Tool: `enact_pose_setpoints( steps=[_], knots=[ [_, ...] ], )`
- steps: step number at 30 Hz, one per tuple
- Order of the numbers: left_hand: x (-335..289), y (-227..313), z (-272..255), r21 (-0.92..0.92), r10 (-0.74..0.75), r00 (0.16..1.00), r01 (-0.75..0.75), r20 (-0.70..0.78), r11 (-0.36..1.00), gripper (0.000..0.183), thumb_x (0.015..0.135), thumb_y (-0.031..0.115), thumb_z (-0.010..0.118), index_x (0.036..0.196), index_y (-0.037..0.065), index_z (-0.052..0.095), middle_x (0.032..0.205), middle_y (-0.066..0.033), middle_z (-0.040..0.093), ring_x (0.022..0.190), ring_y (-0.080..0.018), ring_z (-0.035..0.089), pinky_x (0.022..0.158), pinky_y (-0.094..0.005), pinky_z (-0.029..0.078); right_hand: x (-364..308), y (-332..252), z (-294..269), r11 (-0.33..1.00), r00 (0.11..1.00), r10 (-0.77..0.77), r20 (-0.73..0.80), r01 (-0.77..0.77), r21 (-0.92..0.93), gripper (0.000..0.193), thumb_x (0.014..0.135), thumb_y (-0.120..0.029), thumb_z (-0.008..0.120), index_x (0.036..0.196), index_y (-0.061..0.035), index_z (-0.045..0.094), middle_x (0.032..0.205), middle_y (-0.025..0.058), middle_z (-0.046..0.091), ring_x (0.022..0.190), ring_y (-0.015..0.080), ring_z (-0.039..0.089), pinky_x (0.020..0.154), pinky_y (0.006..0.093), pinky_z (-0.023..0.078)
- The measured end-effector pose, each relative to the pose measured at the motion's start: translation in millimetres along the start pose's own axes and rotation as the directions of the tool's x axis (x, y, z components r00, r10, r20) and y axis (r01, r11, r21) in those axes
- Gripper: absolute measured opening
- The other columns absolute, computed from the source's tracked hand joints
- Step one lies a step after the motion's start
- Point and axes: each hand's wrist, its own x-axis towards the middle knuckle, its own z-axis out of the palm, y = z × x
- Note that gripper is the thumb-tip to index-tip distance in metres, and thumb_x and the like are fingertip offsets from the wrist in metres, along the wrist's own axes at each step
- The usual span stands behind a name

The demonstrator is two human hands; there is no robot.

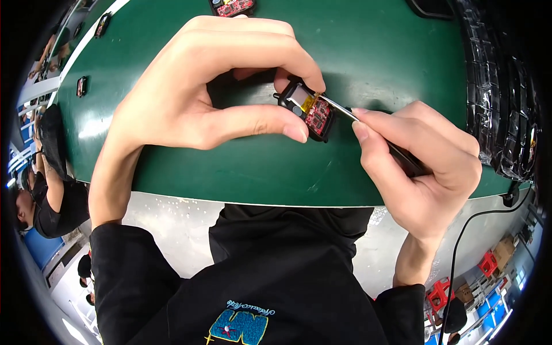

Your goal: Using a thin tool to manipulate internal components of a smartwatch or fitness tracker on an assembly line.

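Note:
Between the thumb and fingers of my left hand (224,86) is a small black electronic device (313,112), its case uncovered. Inside it show a red circuit board, a silvery flat part that looks like a battery cell, and a strip of amber tape. My right hand (425,158) pinches a thin metal-tipped tool with a dark handle (345,110), perhaps tweezers or a small pry tool. Its tip meets the device near the amber tape, at the edge of the red board. Whether the tip has one or two prongs is too small to tell.
A similar device with a red board (233,7) lies beyond my left hand on the green table (259,172). Two more small devices (81,86) sit at the left. Stacked black trays in clear wrap (500,98) line the right edge. A black cable (460,236) hangs there.

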Motion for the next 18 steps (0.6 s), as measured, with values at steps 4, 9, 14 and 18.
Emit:
enact_pose_setpoints(
  steps=[4, 9, 14, 18],
  knots=[
    [0, 6, 2, -0.005, -0.059, 0.998, 0.059, -0.012, 0.998, 0.060, 0.070, 0.024, 0.100, 0.121, -0.001, 0.079, 0.103, -0.0089, 0.079, 0.084, -0.0197, 0.067, 0.066, -0.0305, 0.047, -1, -1, -6, 1.000, 1.000, 0.012, 0.024, -0.012, -0.022, 0.018, 0.083, 0.012, 0.083, 0.100, 0.0057, 0.084, 0.071, 0.0028, 0.065, 0.060, 0.0059, 0.054, 0.054, 0.0224, 0.033],
    [-1, 2, 6, 0.063, 0.009, 1.000, -0.008, -0.021, 0.998, 0.062, 0.071, 0.023, 0.099, 0.126, 0.000, 0.078, 0.101, -0.0076, 0.076, 0.080, -0.0215, 0.065, 0.071, -0.0326, 0.048, -6, -1, -10, 0.991, 0.989, 0.087, -0.123, -0.074, 0.110, 0.019, 0.087, 0.011, 0.081, 0.106, 0.0072, 0.083, 0.078, 0.0024, 0.067, 0.064, 0.0043, 0.054, 0.057, 0.0202, 0.033],
    [4, 16, 14, 0.111, -0.117, 0.988, 0.128, -0.098, 0.986, 0.066, 0.080, 0.009, 0.092, 0.143, 0.008, 0.074, 0.142, -0.0135, 0.065, 0.103, -0.0244, 0.066, 0.088, -0.0371, 0.055, -6, 3, -11, 0.985, 0.977, 0.093, -0.190, -0.062, 0.163, 0.022, 0.082, 0.009, 0.084, 0.104, 0.0042, 0.085, 0.072, 0.0025, 0.068, 0.057, 0.0026, 0.050, 0.052, 0.0210, 0.031],
    [10, 23, 2, 0.305, -0.036, 0.944, 0.143, -0.329, 0.942, 0.063, 0.079, 0.000, 0.085, 0.141, 0.008, 0.075, 0.146, -0.0159, 0.065, 0.117, -0.0270, 0.066, 0.092, -0.0359, 0.055, -9, 3, -11, 0.983, 0.975, 0.117, -0.186, -0.087, 0.162, 0.022, 0.084, 0.009, 0.085, 0.105, 0.0040, 0.085, 0.074, 0.0019, 0.069, 0.057, 0.0013, 0.049, 0.051, 0.0202, 0.030]
  ],
)
